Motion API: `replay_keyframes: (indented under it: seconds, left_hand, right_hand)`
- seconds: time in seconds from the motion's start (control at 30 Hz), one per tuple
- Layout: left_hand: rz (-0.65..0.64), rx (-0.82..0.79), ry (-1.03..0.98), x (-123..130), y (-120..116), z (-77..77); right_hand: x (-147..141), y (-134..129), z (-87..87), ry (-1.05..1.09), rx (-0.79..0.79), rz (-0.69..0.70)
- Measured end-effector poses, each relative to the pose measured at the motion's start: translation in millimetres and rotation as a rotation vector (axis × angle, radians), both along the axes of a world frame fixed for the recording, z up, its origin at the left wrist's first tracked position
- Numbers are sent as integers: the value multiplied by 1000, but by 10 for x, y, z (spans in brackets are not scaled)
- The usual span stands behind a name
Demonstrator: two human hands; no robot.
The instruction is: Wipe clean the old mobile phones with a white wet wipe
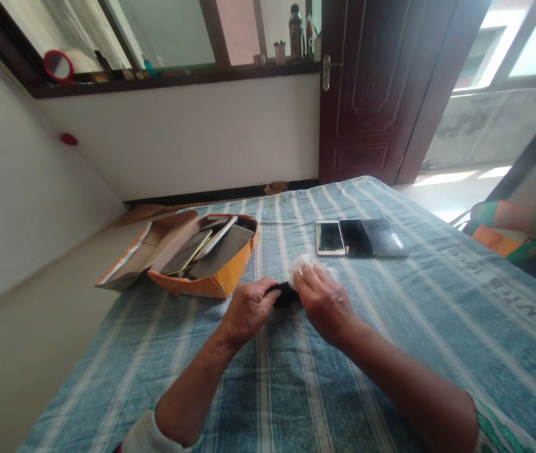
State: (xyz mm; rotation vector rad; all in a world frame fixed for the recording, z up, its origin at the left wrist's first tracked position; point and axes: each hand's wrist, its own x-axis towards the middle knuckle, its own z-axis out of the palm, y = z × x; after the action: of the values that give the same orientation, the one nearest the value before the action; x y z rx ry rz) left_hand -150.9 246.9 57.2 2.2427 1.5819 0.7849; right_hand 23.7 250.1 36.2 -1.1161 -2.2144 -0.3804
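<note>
My left hand (249, 308) grips the left end of a dark, flat phone (287, 294), its thumb on the near face. Bunched in my right hand (322, 299) is a white tissue (303, 263), pressed against the phone's right end. My fingers and the tissue cover part of the phone. Beyond my right hand lie three phones side by side: one with a white front (330, 238), a black one (357, 238) and a wider dark one (385, 238). Left of my hands, an orange cardboard box (225, 277) with its lid folded back holds several phones or similar flat devices.
Everything rests on a bed covered with a blue striped sheet (268, 402). Past its far edge are a white wall and a dark red door (372, 94). A window ledge holds a flask (295, 34) and a round red mirror (58, 67). A colourful bag (508, 233) stands at the right.
</note>
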Motion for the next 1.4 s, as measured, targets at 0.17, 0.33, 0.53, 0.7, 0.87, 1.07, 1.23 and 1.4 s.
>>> replay_keyframes:
  seconds: [0.17, 0.33, 0.53, 0.7, 0.87, 1.07, 1.23, 1.4]
  left_hand:
    - [36, 32, -1, 37, -23, -42]
    - [42, 33, -14, 58, -34, -40]
    - [69, 6, 38, 50, -17, -29]
    - [89, 9, 62, 45, -16, -19]
    - [91, -2, 70, 55, -22, -9]
    - [73, -7, 57, 59, -29, -10]
    - [57, 18, 51, 51, -33, -25]
    - [45, 2, 48, 44, -25, -36]
  right_hand:
    - [-110, -32, -72, 67, 109, 147]
    - [-63, 5, -73, 69, 110, 151]
    - [69, 102, -102, 72, 104, 51]
    - [159, 177, -95, 56, 76, -41]
    - [213, 207, -61, 48, 48, -121]
    - [13, 23, -37, 96, 160, 65]
    - [-87, -52, -39, 90, 123, 150]
    - [31, 53, -82, 81, 100, 51]
